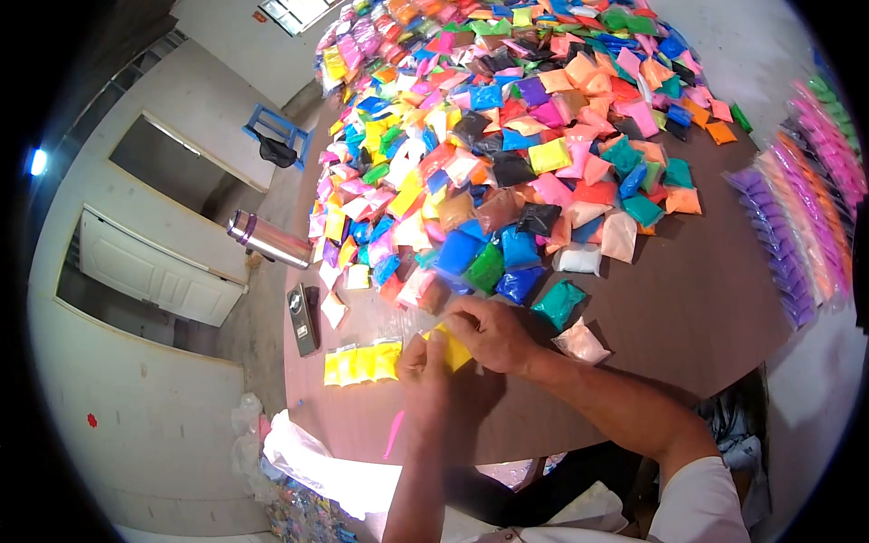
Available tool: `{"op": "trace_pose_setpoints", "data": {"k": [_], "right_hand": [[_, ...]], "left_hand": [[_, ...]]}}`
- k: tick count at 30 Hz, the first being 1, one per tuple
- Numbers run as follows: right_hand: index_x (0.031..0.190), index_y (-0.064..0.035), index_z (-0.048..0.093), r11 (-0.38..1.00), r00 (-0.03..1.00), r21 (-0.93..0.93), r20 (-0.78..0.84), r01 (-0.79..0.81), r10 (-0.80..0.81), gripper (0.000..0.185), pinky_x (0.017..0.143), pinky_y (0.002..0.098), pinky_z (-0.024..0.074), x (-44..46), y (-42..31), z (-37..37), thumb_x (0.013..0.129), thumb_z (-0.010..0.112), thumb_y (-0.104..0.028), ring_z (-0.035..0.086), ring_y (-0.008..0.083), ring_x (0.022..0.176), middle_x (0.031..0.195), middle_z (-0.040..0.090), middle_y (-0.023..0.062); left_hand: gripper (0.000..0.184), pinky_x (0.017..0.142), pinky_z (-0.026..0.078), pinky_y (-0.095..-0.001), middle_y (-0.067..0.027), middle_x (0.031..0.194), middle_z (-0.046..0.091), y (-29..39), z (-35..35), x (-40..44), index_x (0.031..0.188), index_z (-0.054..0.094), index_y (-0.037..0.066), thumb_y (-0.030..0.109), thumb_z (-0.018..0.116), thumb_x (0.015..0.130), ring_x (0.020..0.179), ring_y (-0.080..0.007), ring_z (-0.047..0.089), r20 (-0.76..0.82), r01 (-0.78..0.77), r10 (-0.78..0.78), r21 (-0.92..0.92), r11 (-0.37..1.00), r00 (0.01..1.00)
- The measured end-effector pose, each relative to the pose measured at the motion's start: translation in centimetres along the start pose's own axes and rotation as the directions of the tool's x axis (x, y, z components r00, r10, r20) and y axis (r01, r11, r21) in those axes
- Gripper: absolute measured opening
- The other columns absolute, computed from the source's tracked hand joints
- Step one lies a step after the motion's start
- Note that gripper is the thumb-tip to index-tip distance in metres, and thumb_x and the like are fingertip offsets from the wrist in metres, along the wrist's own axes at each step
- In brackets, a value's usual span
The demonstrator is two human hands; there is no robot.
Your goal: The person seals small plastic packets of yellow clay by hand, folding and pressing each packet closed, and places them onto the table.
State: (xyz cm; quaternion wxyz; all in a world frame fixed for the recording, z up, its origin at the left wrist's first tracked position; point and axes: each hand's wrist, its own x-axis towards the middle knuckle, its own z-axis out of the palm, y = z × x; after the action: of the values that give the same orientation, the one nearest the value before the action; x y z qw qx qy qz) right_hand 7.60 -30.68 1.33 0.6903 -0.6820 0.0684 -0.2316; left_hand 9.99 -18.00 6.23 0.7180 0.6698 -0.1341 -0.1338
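Note:
Both hands meet near the front edge of the brown table (706, 299). Between them is a small yellow packet (453, 349), partly covered by fingers. My left hand (424, 357) is closed, pinching its left side. My right hand (493, 333) comes in from the right, with its fingers closed on the top of the same packet. Just left of my left hand lies a row of several yellow packets (362, 364), side by side. Clear plastic (385, 319) shows faintly behind that row.
A large heap of coloured packets (534, 163) covers the back. A teal packet (558, 303) and a pale pink packet (582, 342) lie by my right forearm. A metal flask (270, 240) and a dark phone-like device (302, 319) are left. Packet strips (797, 217) lie far right.

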Motion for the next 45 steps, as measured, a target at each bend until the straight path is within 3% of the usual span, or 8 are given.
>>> {"op": "trace_pose_setpoints", "data": {"k": [3,5,8,11,19,26,38,45], "right_hand": [[0.099,-0.0008,0.066,0.997,0.997,-0.007,-0.031,0.074,-0.074,0.019,0.068,0.0359,0.0517,0.1,0.4,0.2,0.101,0.063,-0.019,0.063,0.0196,0.073,0.082,0.066,0.0132],[0.099,-0.0006,0.064,0.99,0.992,-0.071,-0.012,0.124,-0.126,0.02,0.07,0.0418,0.0525,0.1,0.2,0.2,0.101,0.064,-0.02,0.068,0.0318,0.076,0.086,0.067,0.0192],[0.099,-0.0005,0.064,0.991,0.997,-0.117,0.048,0.059,-0.054,0.02,0.071,0.0426,0.0529,-0.2,-1.2,-0.1,0.1,0.064,-0.021,0.068,0.0357,0.078,0.087,0.067,0.0207],[0.105,-0.0017,0.065,0.993,0.994,-0.046,-0.01,0.105,-0.106,0.017,0.068,0.0344,0.0519,0.0,0.4,0.4,0.1,0.065,-0.018,0.062,0.0191,0.073,0.084,0.065,0.0124],[0.106,0.0,0.066,0.999,0.997,0.036,-0.072,0.02,-0.017,0.02,0.071,0.0353,0.0533,0.4,1.0,0.1,0.099,0.065,-0.019,0.065,0.0201,0.077,0.087,0.068,0.0136],[0.111,0.0,0.067,0.999,1.0,-0.052,-0.009,-0.009,0.009,0.025,0.075,0.0391,0.0548,0.1,-1.4,-0.2,0.099,0.065,-0.022,0.071,0.0268,0.082,0.094,0.071,0.0177],[0.114,0.0022,0.064,0.996,0.997,0.073,-0.058,-0.043,0.047,0.027,0.081,0.0378,0.0554,0.5,0.8,0.1,0.098,0.066,-0.02,0.07,0.0251,0.092,0.101,0.071,0.0184],[0.114,0.0031,0.064,0.99,0.997,0.114,-0.003,-0.081,0.082,0.027,0.084,0.0371,0.0551,0.5,0.7,0.0,0.098,0.065,-0.018,0.07,0.0239,0.093,0.102,0.071,0.0166]], "left_hand": [[0.027,0.066,0.038,-0.0217,0.0069,0.08,0.054,-1.9,-1.6,0.7,0.086,0.062,0.007,0.022,0.062,0.108,0.075,-0.0022,0.044,0.02,-0.04,0.038,0.108,0.993,0.999],[0.027,0.067,0.038,-0.0214,0.0067,0.08,0.055,-2.4,-1.9,1.0,0.087,0.062,0.007,0.022,0.061,0.108,0.075,-0.002,0.045,0.029,-0.076,0.073,0.165,0.983,0.997],[0.026,0.067,0.04,-0.0211,0.0063,0.081,0.057,-2.6,-1.7,0.9,0.089,0.063,0.006,0.023,0.061,0.109,0.077,-0.0016,0.047,0.013,-0.119,0.118,0.156,0.981,0.993],[0.027,0.069,0.041,-0.0218,0.0054,0.082,0.058,-2.1,-1.4,0.7,0.092,0.064,0.005,0.026,0.06,0.109,0.078,-0.0024,0.049,0.012,-0.101,0.1,0.134,0.986,0.995],[0.036,0.063,0.037,-0.023,0.003,0.077,0.057,-2.7,-2.4,1.3,0.087,0.065,0.006,0.032,0.058,0.11,0.071,-0.0051,0.048,0.061,-0.11,0.094,0.412,0.904,0.994],[0.037,0.061,0.037,-0.0233,0.0031,0.074,0.056,-3.0,-2.3,1.2,0.086,0.064,0.006,0.033,0.057,0.11,0.067,-0.0052,0.048,0.03,-0.121,0.117,0.312,0.942,0.993],[0.036,0.063,0.039,-0.0237,0.0022,0.074,0.058,-2.8,-2.1,1.1,0.087,0.066,0.005,0.034,0.061,0.108,0.068,-0.0059,0.049,0.073,-0.109,0.088,0.363,0.925,0.993],[0.035,0.063,0.04,-0.0235,0.0019,0.075,0.059,-2.3,-1.5,0.8,0.087,0.067,0.005,0.032,0.061,0.108,0.068,-0.0061,0.05,0.021,-0.066,0.063,0.209,0.976,0.998]]}}
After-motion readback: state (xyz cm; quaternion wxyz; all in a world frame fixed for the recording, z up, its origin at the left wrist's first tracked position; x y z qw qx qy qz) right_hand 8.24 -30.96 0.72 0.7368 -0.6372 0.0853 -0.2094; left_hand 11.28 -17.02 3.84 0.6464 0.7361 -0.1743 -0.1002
